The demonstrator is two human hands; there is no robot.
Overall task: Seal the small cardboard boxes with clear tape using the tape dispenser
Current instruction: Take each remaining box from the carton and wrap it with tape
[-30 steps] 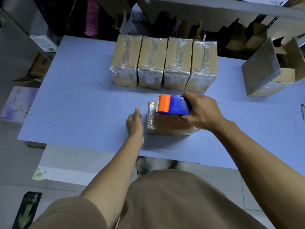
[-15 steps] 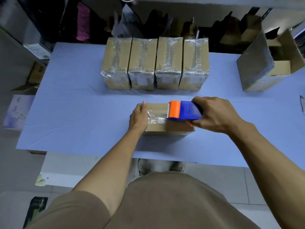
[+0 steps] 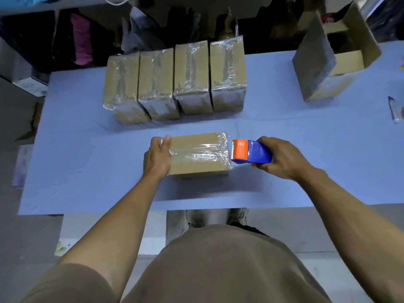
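A small cardboard box lies flat in the middle of the blue table, with a shiny strip of clear tape across its top. My left hand grips the box's left end, thumb on top. My right hand holds the blue and orange tape dispenser, whose orange head sits just past the box's right edge, touching or nearly touching it. Behind stands a row of several taped boxes side by side.
An open empty cardboard box lies tipped at the back right. A small clear item rests at the table's right edge. Dark shelves with bags run behind the table. The table's near edge is just in front of my body.
The dispenser has travelled right across the box top, from its left part to past its right edge, leaving tape. My left hand moved from beside the box onto its left end.
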